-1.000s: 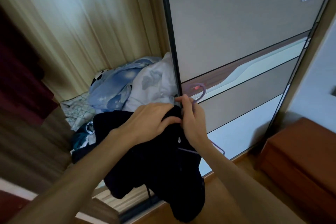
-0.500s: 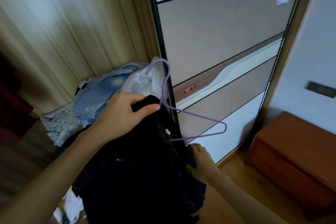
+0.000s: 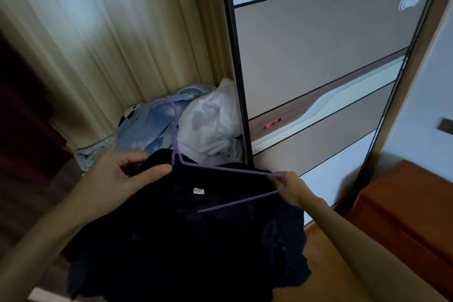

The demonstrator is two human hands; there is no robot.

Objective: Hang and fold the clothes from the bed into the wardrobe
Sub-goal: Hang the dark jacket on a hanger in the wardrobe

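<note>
A dark navy garment [image 3: 186, 235] with a small white label hangs in front of me at centre bottom. A thin purple wire hanger [image 3: 220, 169] lies across its collar, hook pointing up and left. My left hand [image 3: 122, 174] grips the garment's collar near the hanger's neck. My right hand [image 3: 291, 186] pinches the hanger's right corner. The wardrobe's sliding door [image 3: 318, 61] with brown and white panels stands behind, shut on this side.
A pile of light blue and white clothes [image 3: 186, 127] lies beyond the garment, beside the door's dark frame. Cream curtains [image 3: 110, 32] hang at the left. A brown wooden cabinet [image 3: 404, 203] stands at the lower right on the wooden floor.
My right hand rose from the garment's lower edge and took the hanger's right corner. The hanger tipped down across the collar. The garment now spreads wider.
</note>
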